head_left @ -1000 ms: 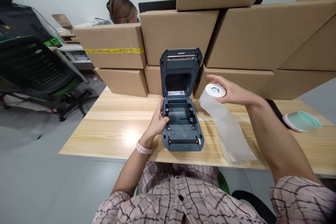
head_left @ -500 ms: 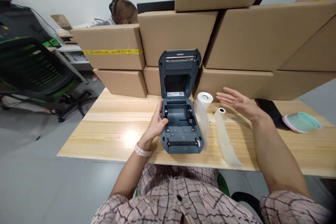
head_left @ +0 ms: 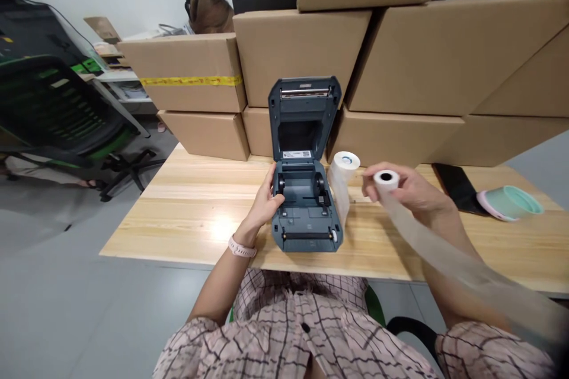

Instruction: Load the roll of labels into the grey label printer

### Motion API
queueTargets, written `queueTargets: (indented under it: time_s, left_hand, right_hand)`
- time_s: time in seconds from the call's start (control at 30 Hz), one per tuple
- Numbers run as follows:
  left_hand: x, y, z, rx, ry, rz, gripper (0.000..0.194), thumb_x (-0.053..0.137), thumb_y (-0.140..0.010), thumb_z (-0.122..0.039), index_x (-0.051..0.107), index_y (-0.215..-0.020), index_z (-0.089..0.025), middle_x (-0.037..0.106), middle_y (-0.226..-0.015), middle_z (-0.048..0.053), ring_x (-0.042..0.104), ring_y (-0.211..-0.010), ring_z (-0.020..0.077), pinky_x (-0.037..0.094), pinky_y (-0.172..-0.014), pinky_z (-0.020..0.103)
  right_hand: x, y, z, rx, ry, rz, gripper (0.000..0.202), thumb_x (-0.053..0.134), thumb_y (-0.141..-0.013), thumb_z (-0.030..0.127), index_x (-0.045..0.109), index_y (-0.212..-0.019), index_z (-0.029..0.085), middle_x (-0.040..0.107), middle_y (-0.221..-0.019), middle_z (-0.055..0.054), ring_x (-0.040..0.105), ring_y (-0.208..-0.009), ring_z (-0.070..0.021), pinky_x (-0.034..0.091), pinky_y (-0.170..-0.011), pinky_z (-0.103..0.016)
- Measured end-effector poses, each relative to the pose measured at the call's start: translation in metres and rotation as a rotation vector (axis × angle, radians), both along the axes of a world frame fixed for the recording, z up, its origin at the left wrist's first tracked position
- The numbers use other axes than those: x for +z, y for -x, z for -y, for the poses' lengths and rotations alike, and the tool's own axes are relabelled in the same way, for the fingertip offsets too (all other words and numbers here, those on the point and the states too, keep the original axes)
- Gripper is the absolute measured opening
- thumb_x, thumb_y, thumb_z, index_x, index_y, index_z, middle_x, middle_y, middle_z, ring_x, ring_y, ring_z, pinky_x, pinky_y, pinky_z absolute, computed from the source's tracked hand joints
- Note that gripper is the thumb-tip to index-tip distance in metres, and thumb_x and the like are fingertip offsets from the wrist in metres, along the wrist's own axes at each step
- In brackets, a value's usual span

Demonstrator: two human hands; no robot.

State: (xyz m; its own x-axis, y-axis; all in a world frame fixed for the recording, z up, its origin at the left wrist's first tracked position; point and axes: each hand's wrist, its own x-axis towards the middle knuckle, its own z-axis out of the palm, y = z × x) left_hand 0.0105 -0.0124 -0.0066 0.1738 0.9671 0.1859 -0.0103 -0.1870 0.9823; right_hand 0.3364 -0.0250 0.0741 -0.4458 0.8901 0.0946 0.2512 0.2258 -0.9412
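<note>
A dark grey label printer (head_left: 306, 207) stands on the table with its lid (head_left: 304, 112) raised, and its roll bay holds no roll. My left hand (head_left: 265, 201) grips the printer's left side, thumb over the rim and fingers along the outer wall. My right hand (head_left: 415, 189) is closed around a small white label roll (head_left: 386, 179), held up right of the printer. Its loose strip (head_left: 444, 249) trails over my right forearm toward the lower right, blurred at the end. Between printer and right hand a larger white label roll (head_left: 347, 161) stands upright, its strip hanging toward me.
Stacked cardboard boxes (head_left: 402, 59) line the table's back edge. On the right lie a black phone-like slab (head_left: 457, 186) and a mint-green cup (head_left: 513, 201) on its side. Behind the boxes shows a person's head (head_left: 211, 10). An office chair (head_left: 57, 106) stands left of the table.
My right hand has closed on the small label roll and lifted it from the table, and its strip has swung to the right. My left hand stays on the printer.
</note>
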Motion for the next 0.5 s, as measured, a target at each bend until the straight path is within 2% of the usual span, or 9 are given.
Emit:
queueTargets:
  time_s: [0.1,0.17,0.23,0.3,0.4,0.5]
  left_hand:
    - [0.003,0.0,0.001,-0.013,0.013,-0.016,0.098,0.057,-0.068,-0.011,0.028,-0.161,-0.019,0.029,-0.17,0.01,0.027,-0.158,0.0287,0.018,-0.132,0.046]
    - [0.005,0.0,0.001,-0.025,0.028,-0.018,0.1,0.057,-0.068,-0.011,0.024,-0.162,-0.018,0.027,-0.171,0.011,0.027,-0.158,0.0289,0.019,-0.131,0.047]
    - [0.005,0.001,0.001,-0.031,0.039,-0.016,0.101,0.057,-0.068,-0.012,0.022,-0.163,-0.018,0.025,-0.172,0.01,0.025,-0.159,0.0276,0.02,-0.131,0.044]
    - [0.004,0.001,0.001,-0.034,0.044,-0.015,0.1,0.056,-0.069,-0.012,0.022,-0.163,-0.02,0.025,-0.172,0.009,0.024,-0.159,0.0266,0.021,-0.131,0.043]
    - [0.002,0.001,0.0,-0.041,0.044,-0.021,0.099,0.057,-0.069,-0.012,0.023,-0.162,-0.02,0.026,-0.171,0.009,0.024,-0.159,0.027,0.02,-0.131,0.042]
    - [0.004,0.002,0.0,-0.054,0.045,-0.027,0.1,0.056,-0.07,-0.012,0.021,-0.163,-0.019,0.024,-0.172,0.009,0.022,-0.16,0.0276,0.017,-0.132,0.044]
  right_hand:
    - [0.029,0.056,0.003,0.203,-0.212,0.304,0.054,0.065,-0.09,0.055,0.06,-0.137,0.029,0.074,-0.112,-0.007,0.071,-0.096,-0.0266,0.055,-0.086,-0.044]
    - [0.032,0.092,-0.004,0.245,-0.346,0.491,0.052,0.058,-0.096,0.049,0.055,-0.143,0.027,0.07,-0.128,-0.01,0.067,-0.112,-0.0308,0.052,-0.094,-0.047]
    - [0.024,0.118,-0.015,0.267,-0.399,0.646,0.055,0.054,-0.099,0.045,0.048,-0.149,0.024,0.067,-0.134,-0.014,0.064,-0.12,-0.0349,0.05,-0.098,-0.051]
    - [0.012,0.13,-0.026,0.286,-0.399,0.753,0.06,0.053,-0.099,0.043,0.041,-0.154,0.022,0.065,-0.135,-0.017,0.063,-0.122,-0.0369,0.049,-0.098,-0.052]
    - [-0.002,0.134,-0.036,0.273,-0.397,0.838,0.068,0.054,-0.098,0.042,0.033,-0.159,0.022,0.066,-0.133,-0.018,0.064,-0.116,-0.037,0.048,-0.097,-0.052]
    - [-0.008,0.132,-0.037,0.264,-0.419,0.829,0.076,0.061,-0.095,0.044,0.03,-0.162,0.022,0.066,-0.135,-0.017,0.064,-0.113,-0.0368,0.047,-0.098,-0.053]
